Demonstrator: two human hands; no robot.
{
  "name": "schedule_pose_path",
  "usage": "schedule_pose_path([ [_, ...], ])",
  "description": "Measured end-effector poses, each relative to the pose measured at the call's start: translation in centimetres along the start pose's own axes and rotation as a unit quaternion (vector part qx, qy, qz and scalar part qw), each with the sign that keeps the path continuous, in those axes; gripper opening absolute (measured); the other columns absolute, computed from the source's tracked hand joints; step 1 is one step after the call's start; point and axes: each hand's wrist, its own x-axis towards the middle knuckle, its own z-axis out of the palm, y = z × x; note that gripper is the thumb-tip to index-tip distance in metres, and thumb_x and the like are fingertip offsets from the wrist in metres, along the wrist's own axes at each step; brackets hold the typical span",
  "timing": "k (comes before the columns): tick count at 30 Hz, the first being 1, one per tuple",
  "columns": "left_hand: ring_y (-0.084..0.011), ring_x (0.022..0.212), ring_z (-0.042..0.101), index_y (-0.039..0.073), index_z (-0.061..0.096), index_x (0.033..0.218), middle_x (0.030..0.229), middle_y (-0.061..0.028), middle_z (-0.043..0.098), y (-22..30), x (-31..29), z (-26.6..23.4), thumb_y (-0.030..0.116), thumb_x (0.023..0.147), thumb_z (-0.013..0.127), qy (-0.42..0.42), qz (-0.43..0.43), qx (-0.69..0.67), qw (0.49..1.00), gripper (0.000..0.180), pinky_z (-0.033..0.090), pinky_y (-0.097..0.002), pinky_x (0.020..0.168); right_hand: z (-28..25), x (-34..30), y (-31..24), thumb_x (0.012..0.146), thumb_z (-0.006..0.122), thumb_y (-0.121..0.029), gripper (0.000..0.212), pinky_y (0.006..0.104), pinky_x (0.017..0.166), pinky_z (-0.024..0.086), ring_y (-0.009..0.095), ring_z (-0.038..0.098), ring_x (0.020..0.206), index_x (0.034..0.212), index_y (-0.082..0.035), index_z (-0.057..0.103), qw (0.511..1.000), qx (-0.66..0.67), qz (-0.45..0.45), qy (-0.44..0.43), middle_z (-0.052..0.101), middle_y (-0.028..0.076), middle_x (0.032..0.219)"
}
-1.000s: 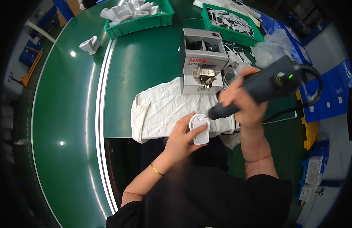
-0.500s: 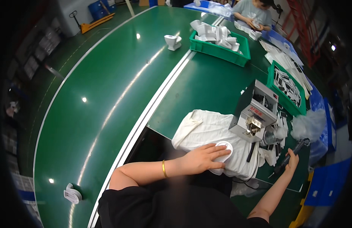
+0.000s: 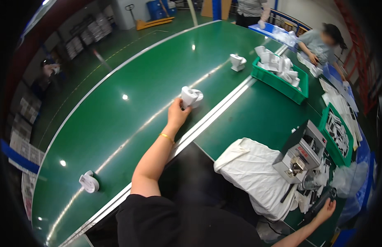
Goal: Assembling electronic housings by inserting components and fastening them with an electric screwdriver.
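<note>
Left hand (image 3: 178,113) pinches a smooth, curved white plastic part (image 3: 190,95) at the glossy green work surface (image 3: 121,127), some fingertips hidden; right hand (image 3: 325,211) meets a dark, tubular power screwdriver (image 3: 318,207), whether clasped I cannot tell; wrinkled white cloth (image 3: 257,177) lies between.

The left arm (image 3: 154,156) is stretched forward, and the left hand (image 3: 178,114) is curled in a grip. The right hand (image 3: 325,210) is held out sideways.

The green tabletop (image 3: 96,136) bears white parts (image 3: 238,63), green crates (image 3: 277,85) and a white cloth (image 3: 253,175).
</note>
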Motion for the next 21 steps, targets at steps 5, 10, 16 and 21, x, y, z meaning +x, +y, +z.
schedule_pose_path([
  [5, -0.036, 0.106, 0.059, 0.003, 0.069, 0.105, 0.108, -0.018, 0.068, -3.0, 0.5, -0.5, 0.035, 0.073, 0.081, -0.016, 0.018, 0.102, 0.995, 0.047, 0.046, -0.0428, 0.094, 2.2, -6.4, -12.7, 0.097, 0.063, -0.015, 0.038, 0.0276, 0.098, 0.043, 0.017, 0.058, 0.111, 0.13, 0.004, 0.056, 0.994, 0.062, -0.079, -0.044, 0.061, 0.013, 0.124],
  [10, -0.0365, 0.126, 0.048, 0.006, 0.057, 0.129, 0.134, -0.0192, 0.056, -2.6, -2.8, -5.5, 0.039, 0.073, 0.081, -0.031, 0.008, 0.159, 0.987, 0.07, 0.04, -0.0431, 0.107, 5.3, -10.6, -16.6, 0.1, 0.057, -0.01, 0.032, 0.0262, 0.095, 0.044, 0.016, 0.057, 0.109, 0.127, 0.006, 0.056, 0.965, 0.155, -0.154, -0.142, 0.061, 0.012, 0.121],
  [16, -0.0282, 0.131, 0.047, 0.017, 0.06, 0.129, 0.139, -0.0098, 0.054, -4.7, -7.9, -27.6, 0.053, 0.073, 0.077, -0.04, -0.143, 0.526, 0.837, 0.069, 0.038, -0.0491, 0.106, 7.7, -12.9, -18.6, 0.101, 0.056, -0.013, 0.031, 0.0231, 0.086, 0.045, 0.012, 0.057, 0.097, 0.126, 0.005, 0.057, 0.949, 0.181, -0.112, -0.231, 0.062, 0.008, 0.11],
  [21, -0.0298, 0.115, 0.062, 0.013, 0.066, 0.122, 0.127, -0.0103, 0.064, -9.8, -15.5, -41.9, 0.053, 0.073, 0.075, -0.114, -0.496, 0.479, 0.716, 0.064, 0.051, -0.0514, 0.092, 9.1, -13.6, -18.1, 0.101, 0.056, -0.012, 0.028, 0.0187, 0.074, 0.041, 0.006, 0.053, 0.083, 0.125, 0.002, 0.059, 0.923, 0.222, -0.131, -0.287, 0.061, 0.002, 0.098],
])
